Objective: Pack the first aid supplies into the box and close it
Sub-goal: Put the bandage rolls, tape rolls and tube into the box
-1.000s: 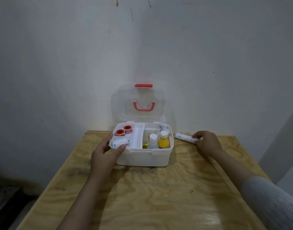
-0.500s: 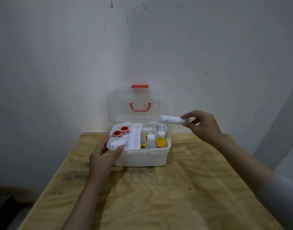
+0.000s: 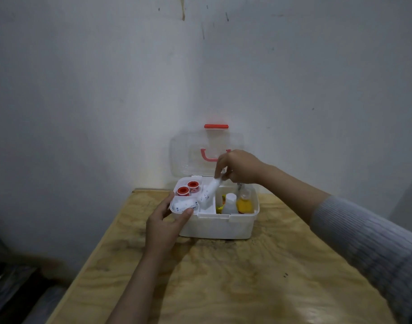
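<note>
In front of you is a grey wall (image 3: 106, 90), marked with a few dark streaks near the top, and below it a plywood table (image 3: 223, 277) that fills the lower part of the view. At the table's far edge sits the white first aid box (image 3: 219, 228), its clear lid (image 3: 188, 150) standing upright against the wall with a red handle (image 3: 206, 155) showing through it and a red latch (image 3: 216, 126) on its top edge. Your left hand (image 3: 164, 226) grips the box's front left corner, thumb curled over the rim and fingers round the side wall. Your right hand (image 3: 238, 166) hovers over the back of the box and pinches the upper end of a white bandage roll (image 3: 208, 191), which slants down so that its lower end sits in the narrow middle channel of the tray. A second wrapped roll (image 3: 184, 204) lies in the front left compartment, just beside your left thumb. Behind it, two red tape rolls (image 3: 188, 187) rest side by side in the back left compartment. In the right section a white bottle (image 3: 230, 203) stands upright, touching an orange bottle (image 3: 244, 203) to its right.
</note>
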### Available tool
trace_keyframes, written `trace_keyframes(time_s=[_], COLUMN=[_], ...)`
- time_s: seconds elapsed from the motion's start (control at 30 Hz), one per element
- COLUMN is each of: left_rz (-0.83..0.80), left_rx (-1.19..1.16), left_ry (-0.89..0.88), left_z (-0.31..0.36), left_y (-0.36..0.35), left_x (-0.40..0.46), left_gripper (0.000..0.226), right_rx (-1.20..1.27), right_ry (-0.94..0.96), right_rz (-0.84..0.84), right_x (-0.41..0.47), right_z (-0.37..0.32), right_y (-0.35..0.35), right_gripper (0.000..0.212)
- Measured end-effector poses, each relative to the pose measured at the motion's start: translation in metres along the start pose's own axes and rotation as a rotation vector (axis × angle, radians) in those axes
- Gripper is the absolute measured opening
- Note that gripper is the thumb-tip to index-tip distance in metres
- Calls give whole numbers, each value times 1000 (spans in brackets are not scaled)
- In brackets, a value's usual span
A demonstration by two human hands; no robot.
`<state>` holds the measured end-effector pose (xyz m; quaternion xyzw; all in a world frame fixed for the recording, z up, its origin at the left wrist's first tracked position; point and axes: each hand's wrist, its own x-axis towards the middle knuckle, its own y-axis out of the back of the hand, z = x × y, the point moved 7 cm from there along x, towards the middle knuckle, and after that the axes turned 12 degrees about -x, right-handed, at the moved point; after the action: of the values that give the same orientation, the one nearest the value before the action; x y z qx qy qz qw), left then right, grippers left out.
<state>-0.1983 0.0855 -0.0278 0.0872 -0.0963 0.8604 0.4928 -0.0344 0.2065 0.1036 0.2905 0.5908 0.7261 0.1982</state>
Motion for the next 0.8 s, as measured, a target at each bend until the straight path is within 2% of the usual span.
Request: trace_keyframes(time_s=[0.4, 0.57, 0.7, 0.8], left_rz=[14, 13, 1, -5], left_rx=[28, 36, 7, -18], left_ry=[-18, -28, -35, -36], left_z=[4, 4, 4, 2], left_y=[-2, -2, -2, -2], left_x=[-1, -1, -2, -2], left_gripper=[64, 66, 66, 65], right_rx=[153, 207, 244, 146], right_ry=[47, 38, -31, -72], right_rz=[-65, 3, 171, 562], right_x=[22, 18, 4, -17], right_z=[-20, -17, -4, 12], right_y=[-32, -27, -9, 22], right_gripper=[31, 33, 26, 24])
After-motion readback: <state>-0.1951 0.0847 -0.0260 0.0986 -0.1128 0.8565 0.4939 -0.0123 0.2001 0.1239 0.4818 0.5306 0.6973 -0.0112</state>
